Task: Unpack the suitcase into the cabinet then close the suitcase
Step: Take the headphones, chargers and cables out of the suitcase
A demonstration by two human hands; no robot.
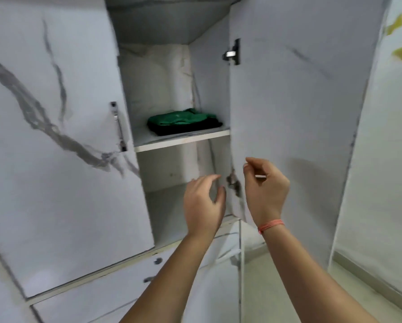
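The white marble-pattern cabinet [55, 159] stands in front of me with its right door [293, 117] swung open. On the middle shelf [183, 142] lies a small folded stack: a green garment [179, 118] on top of a black one [190, 128]. My left hand [203, 203] hangs in front of the lower compartment, fingers loosely curled, holding nothing. My right hand [265, 190] is raised in front of the open door, fingers loosely bent and empty, with an orange thread band at the wrist. The suitcase is out of view.
The left door [43, 206] is closed, with a metal handle [119, 127] on its edge. Drawers with round knobs [157, 261] sit below the compartments. The lower compartment [172, 206] behind my left hand holds nothing. A pale wall [386, 159] lies beyond the open door.
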